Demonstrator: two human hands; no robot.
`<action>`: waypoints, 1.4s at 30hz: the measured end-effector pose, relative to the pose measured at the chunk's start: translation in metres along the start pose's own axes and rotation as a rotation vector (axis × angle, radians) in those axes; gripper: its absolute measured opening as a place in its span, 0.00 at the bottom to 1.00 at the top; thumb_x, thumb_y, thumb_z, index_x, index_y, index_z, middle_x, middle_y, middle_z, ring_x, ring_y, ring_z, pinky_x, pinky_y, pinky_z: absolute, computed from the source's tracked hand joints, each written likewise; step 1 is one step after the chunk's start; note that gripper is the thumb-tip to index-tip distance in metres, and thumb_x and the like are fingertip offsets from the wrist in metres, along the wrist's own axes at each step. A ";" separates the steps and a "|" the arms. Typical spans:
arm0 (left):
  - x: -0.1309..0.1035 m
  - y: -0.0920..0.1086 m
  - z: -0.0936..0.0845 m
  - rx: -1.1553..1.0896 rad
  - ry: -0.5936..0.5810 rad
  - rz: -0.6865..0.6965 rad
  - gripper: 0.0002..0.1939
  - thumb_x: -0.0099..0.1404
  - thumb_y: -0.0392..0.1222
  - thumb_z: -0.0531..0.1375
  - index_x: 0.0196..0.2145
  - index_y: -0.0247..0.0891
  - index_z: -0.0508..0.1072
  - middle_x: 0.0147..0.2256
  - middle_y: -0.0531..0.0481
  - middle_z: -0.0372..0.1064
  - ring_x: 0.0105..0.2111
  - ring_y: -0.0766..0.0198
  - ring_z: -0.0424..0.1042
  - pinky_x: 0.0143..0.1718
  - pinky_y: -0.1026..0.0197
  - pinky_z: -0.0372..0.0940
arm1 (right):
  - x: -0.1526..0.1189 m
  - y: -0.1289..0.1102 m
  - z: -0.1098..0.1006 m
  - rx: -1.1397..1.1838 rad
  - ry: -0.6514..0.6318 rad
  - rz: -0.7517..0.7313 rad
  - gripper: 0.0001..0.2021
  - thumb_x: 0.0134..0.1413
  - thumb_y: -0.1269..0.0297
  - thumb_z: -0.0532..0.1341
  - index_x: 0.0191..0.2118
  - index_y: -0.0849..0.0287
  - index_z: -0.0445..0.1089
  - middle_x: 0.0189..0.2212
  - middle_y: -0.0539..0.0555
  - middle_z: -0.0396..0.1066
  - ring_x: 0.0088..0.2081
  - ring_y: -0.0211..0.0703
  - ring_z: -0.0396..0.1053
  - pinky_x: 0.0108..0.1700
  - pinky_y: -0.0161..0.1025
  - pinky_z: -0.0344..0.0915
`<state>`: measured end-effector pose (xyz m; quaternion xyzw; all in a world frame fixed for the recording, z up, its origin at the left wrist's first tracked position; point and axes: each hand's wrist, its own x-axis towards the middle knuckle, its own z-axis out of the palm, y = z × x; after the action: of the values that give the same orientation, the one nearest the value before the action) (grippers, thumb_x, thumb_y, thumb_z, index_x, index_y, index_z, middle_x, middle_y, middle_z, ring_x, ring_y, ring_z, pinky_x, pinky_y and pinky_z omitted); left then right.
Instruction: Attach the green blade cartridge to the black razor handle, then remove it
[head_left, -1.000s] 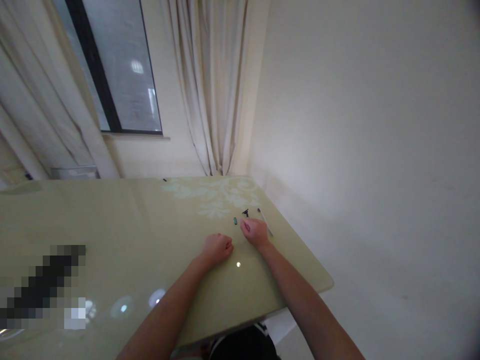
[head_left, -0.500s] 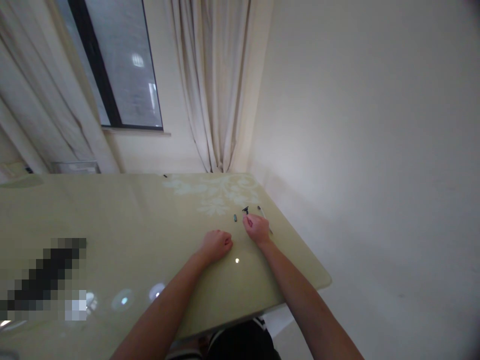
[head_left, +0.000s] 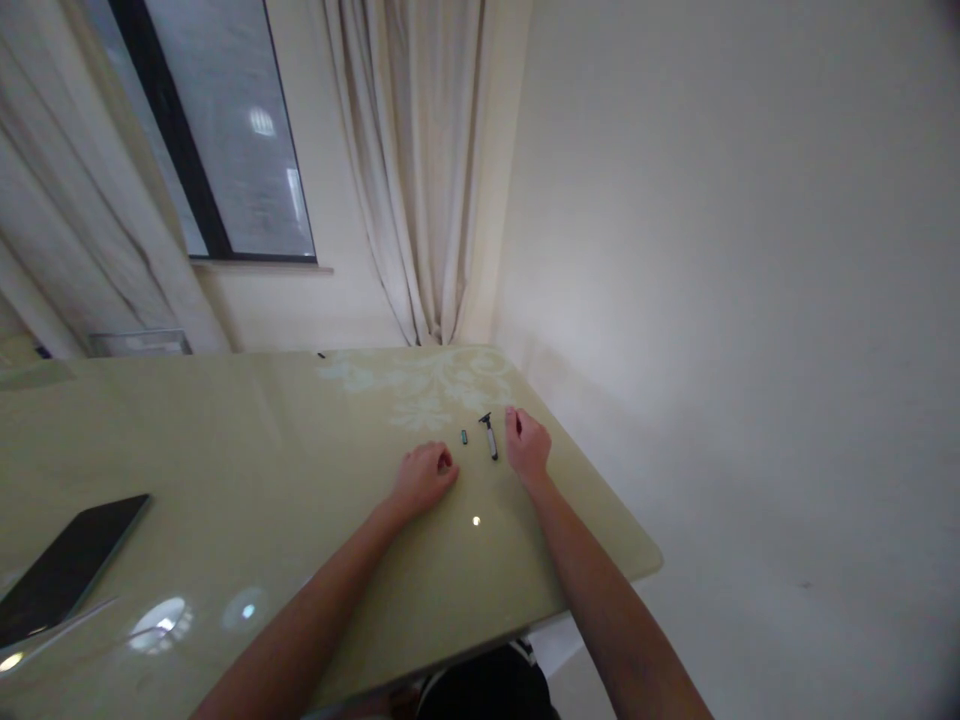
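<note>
A razor with a dark head and a grey handle (head_left: 491, 440) lies on the pale green table (head_left: 300, 460). Just left of it is a small dark cartridge (head_left: 464, 437). My right hand (head_left: 527, 442) is right of the razor, its fingers curled; it covers the spot where the thin stick was, and what the fingers hold, if anything, is hidden. My left hand (head_left: 426, 477) rests on the table left of the cartridge, fingers curled inward, with nothing that I can make out in them.
A dark flat tablet-like object (head_left: 75, 555) lies at the left of the table. One tiny dark piece (head_left: 321, 355) is near the far edge. Curtains (head_left: 420, 180) and a wall stand behind and to the right.
My right hand has let go of the razor and moved right, over the thin stick. The razor now lies in full view. My left hand has shifted slightly up and left.
</note>
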<state>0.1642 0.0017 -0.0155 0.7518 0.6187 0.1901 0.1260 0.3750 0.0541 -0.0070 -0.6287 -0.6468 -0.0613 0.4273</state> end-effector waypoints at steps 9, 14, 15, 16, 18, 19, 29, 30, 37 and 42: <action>0.056 0.002 0.007 -0.001 -0.003 -0.119 0.29 0.64 0.55 0.63 0.61 0.48 0.72 0.61 0.38 0.66 0.61 0.40 0.64 0.58 0.41 0.58 | -0.008 -0.008 0.005 -0.194 -0.286 -0.081 0.11 0.69 0.60 0.59 0.37 0.58 0.74 0.36 0.59 0.77 0.38 0.47 0.73 0.39 0.40 0.58; 0.058 -0.001 0.009 0.008 0.011 -0.098 0.18 0.69 0.52 0.59 0.53 0.46 0.77 0.59 0.40 0.68 0.60 0.45 0.65 0.58 0.44 0.59 | -0.012 -0.015 0.006 -0.232 -0.347 -0.085 0.10 0.68 0.58 0.60 0.42 0.58 0.75 0.39 0.61 0.78 0.41 0.52 0.74 0.43 0.43 0.62; 0.055 -0.005 0.008 0.012 0.017 -0.093 0.18 0.69 0.52 0.59 0.52 0.46 0.77 0.59 0.40 0.68 0.60 0.46 0.65 0.58 0.46 0.59 | -0.013 -0.015 0.006 -0.233 -0.352 -0.083 0.09 0.68 0.58 0.60 0.42 0.58 0.75 0.40 0.62 0.78 0.42 0.52 0.74 0.43 0.43 0.62; 0.052 -0.011 0.006 0.017 0.023 -0.090 0.18 0.70 0.52 0.58 0.52 0.45 0.77 0.59 0.41 0.68 0.60 0.47 0.65 0.58 0.47 0.59 | -0.014 -0.015 0.007 -0.234 -0.357 -0.081 0.09 0.68 0.58 0.61 0.43 0.58 0.74 0.40 0.62 0.78 0.42 0.53 0.74 0.43 0.43 0.62; 0.044 -0.028 -0.002 0.033 0.037 -0.103 0.18 0.70 0.51 0.57 0.54 0.46 0.76 0.60 0.41 0.68 0.61 0.47 0.64 0.58 0.47 0.60 | -0.015 -0.014 0.009 -0.241 -0.369 -0.080 0.09 0.67 0.59 0.61 0.44 0.58 0.74 0.40 0.63 0.78 0.42 0.53 0.75 0.43 0.44 0.62; 0.038 -0.038 -0.007 0.044 0.043 -0.119 0.18 0.71 0.50 0.57 0.54 0.47 0.76 0.60 0.41 0.69 0.61 0.45 0.64 0.58 0.46 0.60 | -0.016 -0.014 0.010 -0.245 -0.376 -0.081 0.08 0.67 0.61 0.60 0.45 0.58 0.74 0.41 0.63 0.78 0.41 0.53 0.75 0.42 0.44 0.63; -0.029 -0.144 -0.072 0.163 0.113 -0.293 0.22 0.69 0.53 0.56 0.55 0.49 0.79 0.59 0.39 0.72 0.59 0.36 0.66 0.54 0.37 0.60 | -0.015 -0.015 0.019 -0.137 -0.376 -0.075 0.05 0.63 0.70 0.60 0.41 0.59 0.74 0.37 0.61 0.77 0.35 0.49 0.73 0.36 0.40 0.59; -0.032 -0.150 -0.074 0.164 0.115 -0.321 0.22 0.69 0.53 0.56 0.56 0.49 0.79 0.59 0.39 0.72 0.58 0.36 0.66 0.54 0.37 0.60 | -0.015 -0.021 0.020 -0.106 -0.365 -0.088 0.04 0.63 0.70 0.60 0.41 0.59 0.74 0.36 0.60 0.77 0.35 0.48 0.73 0.36 0.40 0.59; -0.035 -0.168 -0.079 0.088 0.145 -0.394 0.22 0.66 0.54 0.57 0.54 0.50 0.80 0.55 0.40 0.76 0.57 0.36 0.68 0.53 0.39 0.62 | -0.030 -0.112 0.052 0.111 -0.434 -0.171 0.02 0.62 0.68 0.62 0.39 0.57 0.72 0.35 0.54 0.77 0.36 0.44 0.72 0.38 0.37 0.61; -0.037 -0.168 -0.076 0.044 0.147 -0.404 0.24 0.67 0.56 0.57 0.57 0.49 0.78 0.50 0.43 0.79 0.52 0.43 0.74 0.53 0.41 0.63 | -0.053 -0.173 0.080 0.127 -0.546 -0.128 0.05 0.62 0.69 0.61 0.43 0.57 0.73 0.39 0.57 0.77 0.39 0.47 0.74 0.40 0.39 0.64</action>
<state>-0.0231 -0.0035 -0.0237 0.5990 0.7684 0.2020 0.0996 0.1787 0.0282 -0.0114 -0.5519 -0.7787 0.1239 0.2713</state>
